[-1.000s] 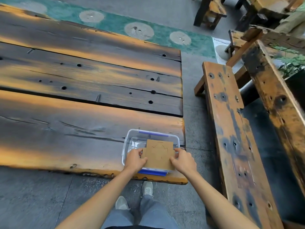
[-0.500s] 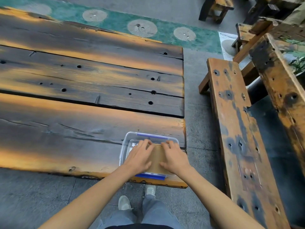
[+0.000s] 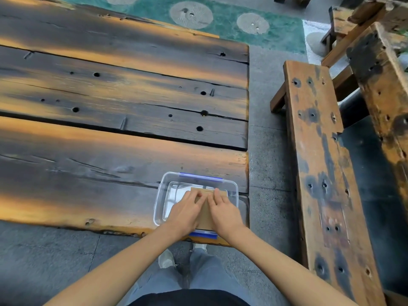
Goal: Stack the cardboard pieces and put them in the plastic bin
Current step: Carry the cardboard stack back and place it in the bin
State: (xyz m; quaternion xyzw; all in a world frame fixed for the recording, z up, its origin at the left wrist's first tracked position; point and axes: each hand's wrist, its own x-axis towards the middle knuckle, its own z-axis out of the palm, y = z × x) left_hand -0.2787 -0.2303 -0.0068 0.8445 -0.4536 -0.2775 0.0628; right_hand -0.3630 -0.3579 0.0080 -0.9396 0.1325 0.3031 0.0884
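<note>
Cardboard now lowered into bin; left hand, right hand flat atop, released.

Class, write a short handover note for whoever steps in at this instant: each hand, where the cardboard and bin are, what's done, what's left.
Left hand: flat on the cardboard, no closed grip.
Right hand: the same, beside it.
Cardboard stack: inside the clear plastic bin, at the wooden table's near right corner.
Done: stack is in the bin.
Left: lift both hands away. No loose pieces visible.
</note>
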